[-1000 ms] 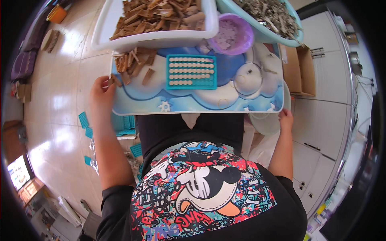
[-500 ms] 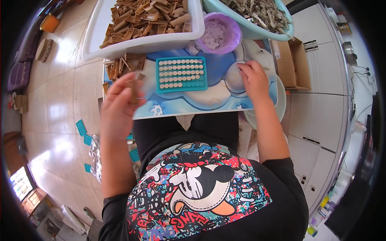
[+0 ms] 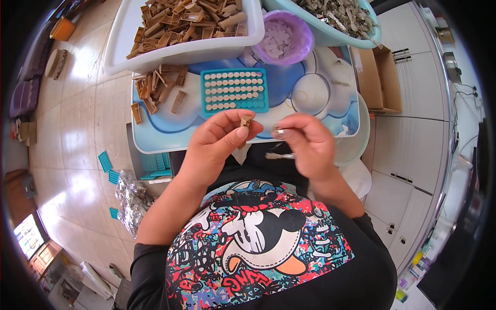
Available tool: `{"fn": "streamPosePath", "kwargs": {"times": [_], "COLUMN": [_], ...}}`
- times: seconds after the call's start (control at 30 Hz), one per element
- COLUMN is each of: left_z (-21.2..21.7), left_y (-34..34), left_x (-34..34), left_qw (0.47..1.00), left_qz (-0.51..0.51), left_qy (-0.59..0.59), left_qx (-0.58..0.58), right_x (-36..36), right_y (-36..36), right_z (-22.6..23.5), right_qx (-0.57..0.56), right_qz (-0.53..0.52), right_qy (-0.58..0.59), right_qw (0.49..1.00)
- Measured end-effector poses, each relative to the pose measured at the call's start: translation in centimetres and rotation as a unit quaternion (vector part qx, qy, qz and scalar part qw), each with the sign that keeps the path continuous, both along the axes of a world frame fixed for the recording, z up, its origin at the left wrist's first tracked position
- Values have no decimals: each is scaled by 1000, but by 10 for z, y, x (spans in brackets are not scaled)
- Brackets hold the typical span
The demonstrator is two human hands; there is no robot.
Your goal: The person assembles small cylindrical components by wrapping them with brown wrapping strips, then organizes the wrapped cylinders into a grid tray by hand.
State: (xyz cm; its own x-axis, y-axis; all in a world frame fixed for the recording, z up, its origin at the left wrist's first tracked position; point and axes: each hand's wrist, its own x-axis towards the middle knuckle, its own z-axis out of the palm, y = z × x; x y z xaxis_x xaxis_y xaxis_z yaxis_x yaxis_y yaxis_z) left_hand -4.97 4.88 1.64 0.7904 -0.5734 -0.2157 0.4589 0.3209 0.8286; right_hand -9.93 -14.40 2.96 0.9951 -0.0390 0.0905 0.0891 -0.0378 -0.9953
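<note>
My left hand [image 3: 214, 144] pinches a small brown plastic piece [image 3: 245, 122] between thumb and fingers, over the table's front edge. Close to its right, my right hand [image 3: 310, 144] is closed on a shiny silvery strand [image 3: 279, 155], whose lower end hangs beneath the fingers. The two hands are apart. Just beyond them lies a turquoise tray [image 3: 250, 104] with rows of white round discs [image 3: 227, 82]; its front right cells hold none. Several loose brown pieces [image 3: 178, 102] lie to the left of the tray.
At the back stand a white bin [image 3: 194, 58] heaped with brown pieces, a purple bowl [image 3: 309, 44] of small white flakes and a pale turquoise basin [image 3: 310, 32] of silvery bundles. A cardboard box [image 3: 387, 82] is on the right. Turquoise trays [image 3: 155, 164] sit below the table's left front.
My left hand has moved right and my right hand has come left and nearer, so they now face each other. The silvery strand now shows in my right hand.
</note>
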Motion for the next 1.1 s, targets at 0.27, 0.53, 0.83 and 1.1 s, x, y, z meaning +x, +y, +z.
{"fn": "streamPosePath", "kwargs": {"times": [0.27,0.53,0.83,1.1], "left_z": [-13,-12,-20,-17], "left_y": [-3,1,2,3], "left_x": [-16,-17,-17,-19], "left_qw": [987,989,957,948], "left_qz": [30,51,-12,-7], "left_qy": [152,138,243,260], "left_qx": [-32,13,-158,-184], "right_x": [18,18,16,16], "right_y": [18,15,20,20], "right_z": [-26,-10,-17,-22], "right_qx": [-322,-403,-175,-228], "right_qz": [5,36,10,-2], "right_qy": [-276,-196,-144,-169], "right_qw": [905,893,974,959]}}
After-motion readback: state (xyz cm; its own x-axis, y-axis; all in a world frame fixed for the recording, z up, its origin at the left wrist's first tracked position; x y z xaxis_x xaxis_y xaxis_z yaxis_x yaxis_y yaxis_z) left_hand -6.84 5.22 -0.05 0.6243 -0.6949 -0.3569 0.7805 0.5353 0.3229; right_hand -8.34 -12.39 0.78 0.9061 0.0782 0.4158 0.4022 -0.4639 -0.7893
